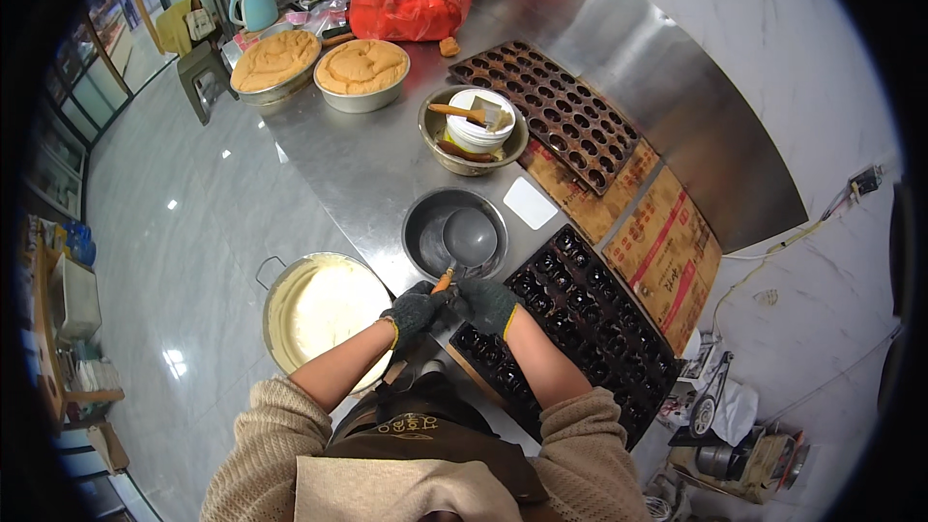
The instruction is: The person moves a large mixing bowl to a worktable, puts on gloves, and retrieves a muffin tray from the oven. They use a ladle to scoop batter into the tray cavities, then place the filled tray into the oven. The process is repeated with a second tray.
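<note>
Both my hands wear dark knitted gloves with yellow cuffs and meet at the near edge of the steel table. My left hand (415, 313) is closed around the orange handle of a metal ladle (470, 238). Beside it, my right hand (487, 306) is at the handle's end; its fingers are partly hidden, and its hold cannot be told. The ladle's round bowl rests inside a grey metal bowl (419, 232). A large metal pot of pale batter (330, 308) stands to the left, below the table edge. To the right lies a dark mould tray (591, 319) with many round, glossy cavities.
Further back, a metal basin (429, 148) holds a white tub (482, 139) with a brush (464, 113) on top. Near it lie a white card (530, 203), a brown mould tray (558, 105) and cardboard (663, 254). Two round cakes in pans (362, 69) and a red bag (409, 6) stand at the far end.
</note>
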A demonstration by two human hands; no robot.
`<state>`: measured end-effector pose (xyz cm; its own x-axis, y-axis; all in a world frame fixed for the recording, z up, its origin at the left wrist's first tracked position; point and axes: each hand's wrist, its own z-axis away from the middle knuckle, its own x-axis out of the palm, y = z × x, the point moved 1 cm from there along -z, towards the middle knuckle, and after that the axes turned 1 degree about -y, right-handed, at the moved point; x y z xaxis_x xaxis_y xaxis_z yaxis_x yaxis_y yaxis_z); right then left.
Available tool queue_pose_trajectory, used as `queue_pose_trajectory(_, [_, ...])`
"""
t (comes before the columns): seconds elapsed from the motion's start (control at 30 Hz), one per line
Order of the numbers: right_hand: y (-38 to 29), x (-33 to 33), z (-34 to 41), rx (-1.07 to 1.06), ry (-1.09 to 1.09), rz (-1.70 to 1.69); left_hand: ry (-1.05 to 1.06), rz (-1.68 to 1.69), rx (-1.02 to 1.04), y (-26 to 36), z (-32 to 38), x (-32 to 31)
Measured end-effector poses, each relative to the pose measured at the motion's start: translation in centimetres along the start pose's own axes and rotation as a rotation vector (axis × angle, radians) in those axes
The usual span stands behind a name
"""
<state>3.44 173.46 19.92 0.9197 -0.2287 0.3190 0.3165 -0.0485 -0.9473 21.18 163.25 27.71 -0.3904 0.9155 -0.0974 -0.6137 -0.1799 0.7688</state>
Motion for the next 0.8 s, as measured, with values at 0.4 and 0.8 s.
queue_pose_trajectory(0.4, [-10.3, 8.2, 7.4, 0.547, 0.490, -0.591, 0.283, 0.069, 0.147, -2.7, 8.7, -6.1])
queue_pose_trajectory(0.8, [-8.8, 17.8, 10.4, 0.393, 0.208, 0.086, 0.215, 0.065, 0.002, -9.6, 17.3, -11.4])
